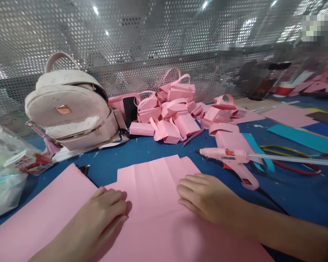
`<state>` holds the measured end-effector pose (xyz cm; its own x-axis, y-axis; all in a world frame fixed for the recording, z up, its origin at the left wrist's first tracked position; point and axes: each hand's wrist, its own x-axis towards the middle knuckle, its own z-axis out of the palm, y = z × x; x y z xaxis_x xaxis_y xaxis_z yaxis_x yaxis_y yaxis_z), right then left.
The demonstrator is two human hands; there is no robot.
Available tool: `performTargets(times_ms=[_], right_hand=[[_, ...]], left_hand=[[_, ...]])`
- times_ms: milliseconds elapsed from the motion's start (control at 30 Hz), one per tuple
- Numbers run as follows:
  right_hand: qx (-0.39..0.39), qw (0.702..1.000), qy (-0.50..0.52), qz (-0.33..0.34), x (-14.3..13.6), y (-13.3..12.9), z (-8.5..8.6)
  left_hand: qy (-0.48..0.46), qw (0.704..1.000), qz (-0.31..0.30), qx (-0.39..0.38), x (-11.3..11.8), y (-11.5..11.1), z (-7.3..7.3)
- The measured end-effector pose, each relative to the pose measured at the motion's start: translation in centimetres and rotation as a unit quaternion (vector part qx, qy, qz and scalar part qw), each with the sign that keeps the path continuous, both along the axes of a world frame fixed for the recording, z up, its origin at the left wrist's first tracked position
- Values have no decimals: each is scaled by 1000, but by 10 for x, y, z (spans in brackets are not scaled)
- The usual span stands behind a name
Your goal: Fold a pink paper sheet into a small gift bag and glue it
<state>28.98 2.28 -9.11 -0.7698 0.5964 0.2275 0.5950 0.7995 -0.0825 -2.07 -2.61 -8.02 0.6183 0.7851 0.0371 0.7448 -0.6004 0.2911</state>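
In front of me lies a creased sheet of pink paper with several parallel folds and a stepped far edge. My left hand is closed, its fingers curled down on the left side of this sheet. On the right side, my right hand is closed too, fingers together and pressed on the paper. The fingertips of both hands are partly hidden. More pink paper spreads under and beside my left forearm. Beyond my right hand lies a pink glue gun with a long clear glue stick in its back.
A pale backpack stands at the back left, near plastic bags and a small red-and-white carton. Several small pink paper bags are heaped at the back centre. Blue strips lie right. A perforated metal panel rises behind.
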Motion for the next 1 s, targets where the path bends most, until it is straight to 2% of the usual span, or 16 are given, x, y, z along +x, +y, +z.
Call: performTargets(times_ms=[100, 167, 267, 367, 467, 600, 667, 867, 1000], right_hand=[[20, 1000, 0, -4, 0, -1, -1], [34, 999, -2, 0, -1, -2, -2], [53, 999, -1, 9, -1, -2, -3], [77, 997, 4, 13, -1, -3, -3], [114, 993, 14, 23, -3, -7, -1], [190, 972, 42, 132, -12, -18, 6], [201, 966, 27, 161, -16, -23, 7], [192, 975, 28, 106, -6, -27, 3], [199, 977, 6, 74, 9, -29, 7]], left_hand=[[44, 993, 4, 111, 5, -2, -5], [76, 976, 8, 204, 11, -5, -6], [85, 953, -52, 287, 17, -10, -4], [94, 945, -113, 293, 18, -13, -4], [103, 946, -111, 286, 17, -14, -9], [91, 944, -108, 299, 17, -17, -12], [92, 943, -111, 301, 17, -17, -12], [88, 946, -103, 294, 16, -16, -12], [86, 946, -103, 296, 17, -15, -11]])
